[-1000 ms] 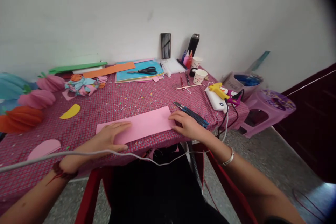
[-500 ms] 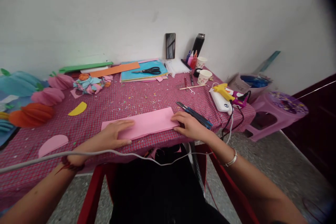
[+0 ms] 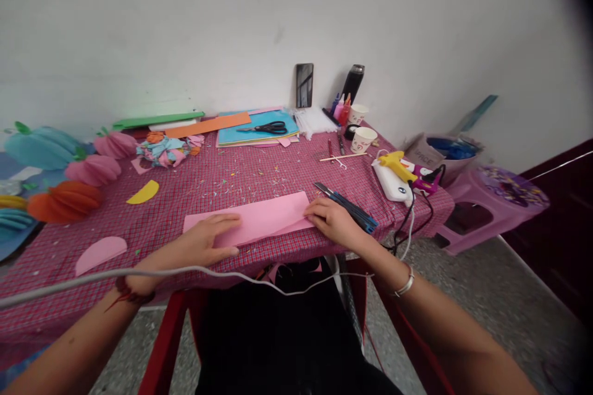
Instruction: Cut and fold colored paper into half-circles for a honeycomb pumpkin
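Observation:
A long strip of pink paper [image 3: 269, 215], folded lengthwise, lies near the table's front edge. My left hand [image 3: 210, 239] rests on its left end, fingers stretched out and thumb apart. At the right end, my right hand [image 3: 331, 222] has its fingers pinched on the paper's edge, where the upper layer lifts slightly from the lower. Just beyond my right hand are a utility knife [image 3: 331, 190] and dark blue pen-like tools [image 3: 359, 215]. A pink half-circle of paper [image 3: 102, 254] and a yellow one [image 3: 143, 192] lie to the left.
Paper pumpkins [image 3: 65, 202] crowd the left side. Scissors [image 3: 269, 128] lie on coloured sheets [image 3: 236, 137] at the back. A yellow glue gun [image 3: 397, 165] and white power bank [image 3: 391, 184] sit at right, near paper cups [image 3: 364, 139]. A white cable [image 3: 194, 270] crosses before me.
The fingers of my right hand have drawn together on the paper's right edge, lifting the layer a little. My left hand stays on the paper. The whole view has shifted slightly.

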`<state>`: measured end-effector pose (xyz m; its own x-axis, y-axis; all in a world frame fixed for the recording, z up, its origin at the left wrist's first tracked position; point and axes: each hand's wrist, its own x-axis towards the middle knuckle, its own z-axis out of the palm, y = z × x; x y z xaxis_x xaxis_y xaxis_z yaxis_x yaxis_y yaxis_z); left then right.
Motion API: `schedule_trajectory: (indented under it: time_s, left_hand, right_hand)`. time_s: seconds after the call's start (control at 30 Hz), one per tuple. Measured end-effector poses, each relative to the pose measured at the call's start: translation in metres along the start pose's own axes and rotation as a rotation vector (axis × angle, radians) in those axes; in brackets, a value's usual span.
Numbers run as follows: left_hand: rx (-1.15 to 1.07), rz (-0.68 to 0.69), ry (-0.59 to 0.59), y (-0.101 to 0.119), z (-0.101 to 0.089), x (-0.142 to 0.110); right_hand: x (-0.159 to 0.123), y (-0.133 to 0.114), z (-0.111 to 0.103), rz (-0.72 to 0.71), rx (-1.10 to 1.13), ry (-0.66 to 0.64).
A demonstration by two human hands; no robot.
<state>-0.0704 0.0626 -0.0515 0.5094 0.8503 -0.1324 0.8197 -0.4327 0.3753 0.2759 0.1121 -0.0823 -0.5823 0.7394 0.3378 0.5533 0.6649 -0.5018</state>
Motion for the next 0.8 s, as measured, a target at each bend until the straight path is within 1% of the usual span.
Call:
schedule_trajectory:
  time_s: [0.13,0.27,0.37,0.47,0.53,0.6,0.67,0.7,0.73,0.8]
  left_hand:
    - [0.028,0.004,-0.006,0.008,0.0,0.0]
    - [0.031,0.002,-0.013,0.012,-0.003,0.002]
    - [0.016,0.034,-0.007,0.007,-0.002,0.004]
    - [0.009,0.068,0.007,-0.003,0.002,0.005]
    - [0.004,0.092,0.016,-0.01,0.005,0.005]
    - [-0.023,0.102,0.031,-0.015,0.006,0.005]
    - [-0.092,0.052,0.083,-0.018,0.003,0.005]
    - [-0.141,0.0,0.127,-0.018,0.0,0.005]
    - [-0.198,-0.065,0.179,-0.019,-0.005,0.005]
    - [-0.315,-0.208,0.309,-0.02,-0.017,0.004]
  right_hand:
    - [0.004,-0.004,0.002,0.084,0.015,0.049]
    - [0.007,-0.005,0.003,0.101,0.004,0.062]
    - [0.008,-0.002,0.004,0.105,0.001,0.061]
    - [0.008,-0.002,0.004,0.098,0.0,0.051]
    - [0.005,-0.008,0.003,0.09,-0.044,0.101]
    - [-0.001,-0.02,0.002,0.071,-0.111,0.227]
    - [-0.008,-0.036,0.003,0.016,-0.146,0.347]
    - [-0.011,-0.044,0.004,-0.026,-0.145,0.356]
    - [-0.013,-0.052,0.006,-0.067,-0.142,0.323]
    - [-0.011,-0.065,0.013,-0.129,-0.156,0.165]
